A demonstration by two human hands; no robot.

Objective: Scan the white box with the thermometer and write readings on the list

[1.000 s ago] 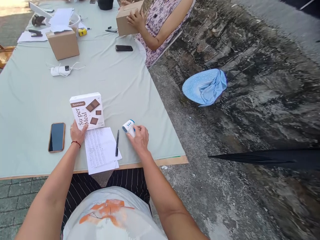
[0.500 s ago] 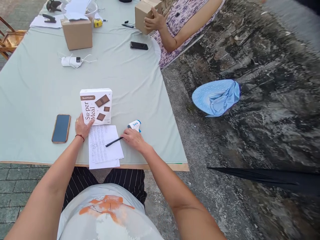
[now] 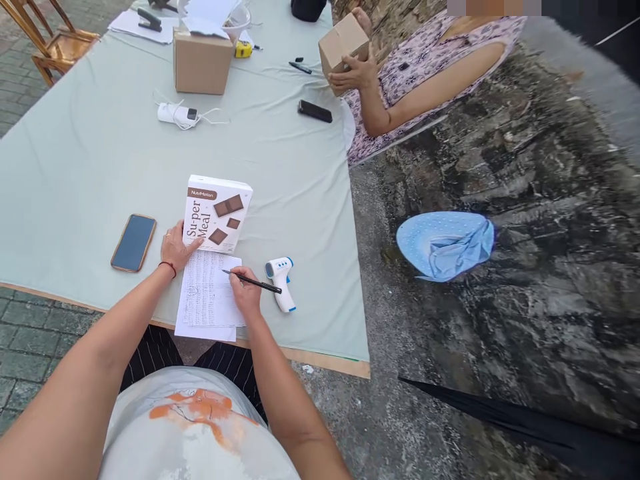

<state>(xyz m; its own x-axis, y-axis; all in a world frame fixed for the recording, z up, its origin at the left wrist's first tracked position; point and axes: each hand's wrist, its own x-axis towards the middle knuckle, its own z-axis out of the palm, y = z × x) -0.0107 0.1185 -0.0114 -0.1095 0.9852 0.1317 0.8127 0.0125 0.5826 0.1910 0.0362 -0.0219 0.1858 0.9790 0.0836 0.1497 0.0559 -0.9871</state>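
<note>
A white box printed "Su-per Meal" (image 3: 219, 215) stands on the cloth behind the papers. My left hand (image 3: 177, 247) grips its lower left corner, thumb across the front and fingers behind the side. In my right hand (image 3: 245, 291) is a black pen (image 3: 256, 283), its tip pointing left over the printed sheets (image 3: 205, 307). Rows of small print and a few handwritten marks cover the top sheet. Just right of that hand lies a white and blue infrared thermometer (image 3: 281, 283). Left of my left hand is a smartphone (image 3: 133, 243) in a brown case.
Further back are a white corded device (image 3: 175, 115), a cardboard box (image 3: 203, 63), a yellow tape measure (image 3: 243, 49), a stapler (image 3: 149, 19) and a black phone (image 3: 315, 111). At the right, another person's hand (image 3: 357, 72) holds a small carton (image 3: 345, 48). A blue hat (image 3: 445, 245) lies beyond the table's edge.
My right hand has come off the thermometer, moved left over the papers and taken the pen into a writing grip. The camera view has shifted; my left hand stays on the box.
</note>
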